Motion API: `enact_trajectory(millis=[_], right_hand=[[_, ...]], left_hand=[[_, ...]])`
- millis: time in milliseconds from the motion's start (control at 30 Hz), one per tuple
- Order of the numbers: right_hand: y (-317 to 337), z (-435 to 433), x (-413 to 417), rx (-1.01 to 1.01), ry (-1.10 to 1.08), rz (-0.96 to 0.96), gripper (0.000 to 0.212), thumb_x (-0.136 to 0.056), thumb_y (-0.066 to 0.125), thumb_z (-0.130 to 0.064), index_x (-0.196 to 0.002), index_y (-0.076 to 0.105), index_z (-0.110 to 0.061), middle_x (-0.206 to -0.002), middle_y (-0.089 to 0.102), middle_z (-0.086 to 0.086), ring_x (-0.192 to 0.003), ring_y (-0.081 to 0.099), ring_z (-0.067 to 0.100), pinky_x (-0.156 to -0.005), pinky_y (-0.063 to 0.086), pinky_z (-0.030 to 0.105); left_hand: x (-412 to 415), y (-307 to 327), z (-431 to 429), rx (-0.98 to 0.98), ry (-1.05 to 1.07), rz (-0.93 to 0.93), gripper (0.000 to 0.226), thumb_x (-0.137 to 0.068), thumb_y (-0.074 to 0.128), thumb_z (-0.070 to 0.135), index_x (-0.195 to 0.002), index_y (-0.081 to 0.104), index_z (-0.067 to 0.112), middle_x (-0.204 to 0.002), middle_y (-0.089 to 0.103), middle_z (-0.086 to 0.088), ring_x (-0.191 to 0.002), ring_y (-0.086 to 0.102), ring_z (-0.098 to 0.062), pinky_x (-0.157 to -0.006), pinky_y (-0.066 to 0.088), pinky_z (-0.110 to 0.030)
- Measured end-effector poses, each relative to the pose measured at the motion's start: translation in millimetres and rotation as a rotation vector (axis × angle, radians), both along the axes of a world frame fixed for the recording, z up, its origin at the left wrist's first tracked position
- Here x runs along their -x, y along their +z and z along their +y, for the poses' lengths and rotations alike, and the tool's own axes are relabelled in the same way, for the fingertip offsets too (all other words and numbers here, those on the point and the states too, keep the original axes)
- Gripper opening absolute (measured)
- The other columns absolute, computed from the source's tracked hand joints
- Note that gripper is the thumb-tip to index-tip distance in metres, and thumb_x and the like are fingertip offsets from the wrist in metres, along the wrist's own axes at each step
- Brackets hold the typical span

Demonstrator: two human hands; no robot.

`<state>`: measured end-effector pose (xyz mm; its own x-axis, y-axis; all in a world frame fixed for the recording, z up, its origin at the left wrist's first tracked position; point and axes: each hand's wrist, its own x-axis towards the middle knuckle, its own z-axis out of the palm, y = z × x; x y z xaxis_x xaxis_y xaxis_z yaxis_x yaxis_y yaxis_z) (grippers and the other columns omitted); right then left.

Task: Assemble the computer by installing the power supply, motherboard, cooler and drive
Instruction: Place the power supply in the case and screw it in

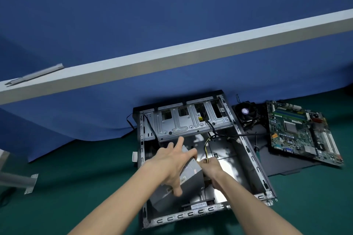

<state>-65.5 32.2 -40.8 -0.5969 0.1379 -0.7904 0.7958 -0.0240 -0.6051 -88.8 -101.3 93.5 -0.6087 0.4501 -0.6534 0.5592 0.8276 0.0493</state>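
Observation:
An open computer case point(252, 160) lies flat on the green floor. Inside its near left part sits the grey power supply point(166, 196), tilted. My left hand point(172, 164) lies spread over the top of the power supply, fingers straight and splayed. My right hand point(211, 168) is at the power supply's right side, fingers curled around its yellow and black cable bundle point(206, 146). The green motherboard point(301, 131) lies to the right of the case on a black panel. The black cooler with its fan point(246, 112) stands between the case and the motherboard.
A silver drive cage point(191, 122) spans the case's far end. A screwdriver point(257, 147) lies by the case's right wall. A blue cloth point(95, 120) hangs behind, crossed by a white beam point(172, 59). A metal bracket point(30, 183) lies at the left.

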Motion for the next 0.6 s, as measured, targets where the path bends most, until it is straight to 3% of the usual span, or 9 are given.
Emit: enact_trajectory(millis=[67, 133, 200, 233, 367, 467, 600], right_hand=[[0, 5, 5, 0.074, -0.037, 0.041, 0.019, -0.077, 0.072, 0.001, -0.091, 0.063, -0.007, -0.055, 0.064, 0.004, -0.041, 0.056, 0.014, -0.040, 0.039, 0.016], [1, 9, 12, 0.164, -0.073, 0.074, 0.031, -0.071, 0.071, 0.006, -0.100, 0.066, -0.003, -0.061, 0.066, 0.006, -0.049, 0.059, 0.014, -0.046, 0.043, 0.020], [2, 8, 18, 0.216, -0.064, 0.100, 0.018, -0.073, 0.073, 0.002, -0.089, 0.069, -0.003, -0.061, 0.064, 0.006, -0.048, 0.056, 0.013, -0.044, 0.041, 0.020], [2, 7, 21, 0.192, -0.033, 0.108, 0.009, -0.076, 0.071, 0.003, -0.080, 0.068, -0.004, -0.054, 0.062, 0.003, -0.043, 0.053, 0.010, -0.041, 0.039, 0.018], [-7, 1, 26, -0.063, 0.150, 0.134, 0.037, -0.085, 0.054, 0.012, -0.056, 0.056, -0.010, -0.037, 0.053, -0.009, -0.032, 0.048, 0.003, -0.035, 0.036, 0.014], [-13, -1, 23, -0.175, 0.240, 0.209, 0.041, -0.087, 0.056, 0.007, -0.051, 0.051, -0.013, -0.044, 0.047, -0.006, -0.044, 0.040, 0.008, -0.039, 0.031, 0.015], [-23, -4, 17, -0.366, 0.298, 0.292, 0.034, -0.090, 0.056, -0.009, -0.060, 0.040, -0.012, -0.060, 0.041, -0.002, -0.056, 0.034, 0.012, -0.049, 0.030, 0.021]], left_hand=[[-3, -6, 0, -0.010, 0.005, -0.006, 0.109, -0.056, 0.089, 0.036, -0.138, 0.017, 0.037, -0.153, 0.003, -0.008, -0.132, 0.027, -0.036, -0.099, 0.037, -0.044], [-3, -12, 0, -0.024, 0.022, -0.014, 0.112, -0.057, 0.089, 0.034, -0.140, 0.014, 0.037, -0.156, -0.004, -0.009, -0.137, 0.022, -0.036, -0.104, 0.034, -0.046], [-1, -15, -1, -0.029, 0.037, -0.021, 0.116, -0.057, 0.089, 0.033, -0.143, 0.011, 0.039, -0.157, -0.007, -0.009, -0.139, 0.019, -0.037, -0.106, 0.032, -0.047], [0, -17, -1, -0.028, 0.036, -0.018, 0.116, -0.057, 0.089, 0.034, -0.142, 0.011, 0.039, -0.156, -0.005, -0.009, -0.138, 0.020, -0.037, -0.105, 0.033, -0.047], [0, -25, -1, -0.035, 0.036, -0.032, 0.111, -0.057, 0.089, 0.032, -0.139, 0.014, 0.037, -0.156, -0.010, -0.008, -0.140, 0.017, -0.038, -0.105, 0.033, -0.048], [-1, -29, -1, -0.044, 0.041, -0.066, 0.109, -0.059, 0.089, 0.026, -0.138, 0.015, 0.035, -0.156, -0.017, -0.010, -0.143, 0.010, -0.039, -0.108, 0.031, -0.050], [-3, -30, -3, -0.069, 0.008, -0.050, 0.106, -0.057, 0.089, 0.025, -0.136, 0.019, 0.032, -0.154, -0.007, -0.008, -0.134, 0.023, -0.038, -0.105, 0.034, -0.046]])
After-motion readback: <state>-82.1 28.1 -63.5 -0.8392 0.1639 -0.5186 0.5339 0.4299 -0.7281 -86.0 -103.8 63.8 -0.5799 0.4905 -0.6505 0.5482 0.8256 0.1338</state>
